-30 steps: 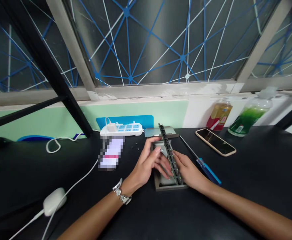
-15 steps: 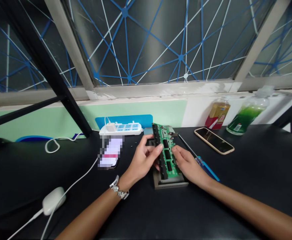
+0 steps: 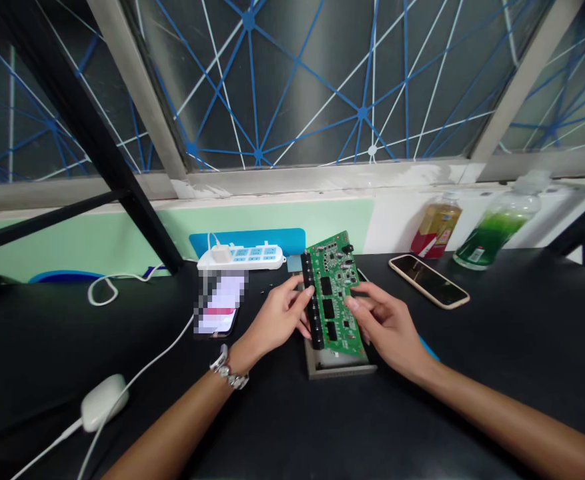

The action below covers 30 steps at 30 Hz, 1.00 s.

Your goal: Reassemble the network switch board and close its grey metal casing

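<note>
A green circuit board [image 3: 339,287] with black chips and a row of black connectors along its left edge is held up, tilted, between my hands. My left hand [image 3: 282,310] grips the connector edge, thumb on top and fingers beneath. On the opposite edge, my right hand [image 3: 385,323] pinches the board between thumb and fingers. Below the board lies a shallow grey metal case [image 3: 342,371], mostly covered by it; its near wall and part of its floor show. A screwdriver with a blue handle [image 3: 429,347] lies largely hidden behind my right hand.
A phone [image 3: 429,281] and two bottles, one amber [image 3: 435,227] and one green [image 3: 495,227], stand or lie at the right. On the left are a lit phone [image 3: 222,303], a power strip [image 3: 252,257], a white adapter [image 3: 105,402] and its cable.
The board has risen out of the case and turned flatter toward me, showing more of its face. My right hand has shifted slightly right with it, now covering most of the screwdriver.
</note>
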Available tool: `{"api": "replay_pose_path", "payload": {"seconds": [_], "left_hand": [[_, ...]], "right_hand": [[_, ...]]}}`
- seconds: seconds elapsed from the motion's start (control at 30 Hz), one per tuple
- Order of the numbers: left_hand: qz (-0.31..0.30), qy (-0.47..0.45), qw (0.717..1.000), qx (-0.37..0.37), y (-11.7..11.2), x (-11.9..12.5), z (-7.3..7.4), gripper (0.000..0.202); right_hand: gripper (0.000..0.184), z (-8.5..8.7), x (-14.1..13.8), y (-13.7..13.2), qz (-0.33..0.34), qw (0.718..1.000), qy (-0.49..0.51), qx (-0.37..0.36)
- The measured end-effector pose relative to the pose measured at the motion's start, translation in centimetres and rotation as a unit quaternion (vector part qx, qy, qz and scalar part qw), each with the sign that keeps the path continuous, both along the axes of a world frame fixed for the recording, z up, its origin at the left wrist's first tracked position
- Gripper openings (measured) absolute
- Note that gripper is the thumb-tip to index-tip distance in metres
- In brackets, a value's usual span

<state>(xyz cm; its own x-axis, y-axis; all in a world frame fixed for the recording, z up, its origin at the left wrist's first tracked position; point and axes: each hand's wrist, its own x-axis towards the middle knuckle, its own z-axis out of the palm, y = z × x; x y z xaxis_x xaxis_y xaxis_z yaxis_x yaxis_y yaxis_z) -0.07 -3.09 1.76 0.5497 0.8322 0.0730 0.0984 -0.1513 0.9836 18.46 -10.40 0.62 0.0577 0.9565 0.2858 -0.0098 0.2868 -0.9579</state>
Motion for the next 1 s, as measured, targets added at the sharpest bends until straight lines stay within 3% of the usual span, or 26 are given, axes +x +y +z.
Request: {"api": "replay_pose_path", "payload": {"seconds": [0.27,0.43,0.5,0.7,1.0], "left_hand": [[-0.032,-0.021,0.999,-0.021,-0.7,0.6,0.1,0.047],[-0.009,-0.042,0.998,-0.041,-0.1,0.4,0.1,0.042],[-0.012,-0.059,0.997,-0.045,0.1,0.1,0.3,0.040],[-0.076,-0.119,0.987,-0.083,-0.2,-0.2,1.1,0.032],[-0.111,-0.144,0.981,-0.069,-1.2,0.4,1.2,0.030]], "right_hand": [[0.048,0.0,-0.4,-1.0,0.045,0.998,-0.041,0.019],[0.025,0.0,0.5,0.1,-0.014,0.999,-0.041,-0.001],[0.033,-0.1,0.9,0.9,-0.023,0.999,-0.035,-0.029],[0.044,-0.9,1.0,1.8,0.044,0.981,0.001,-0.190],[0.048,-0.4,0.1,1.4,0.093,0.970,0.004,-0.224]]}}
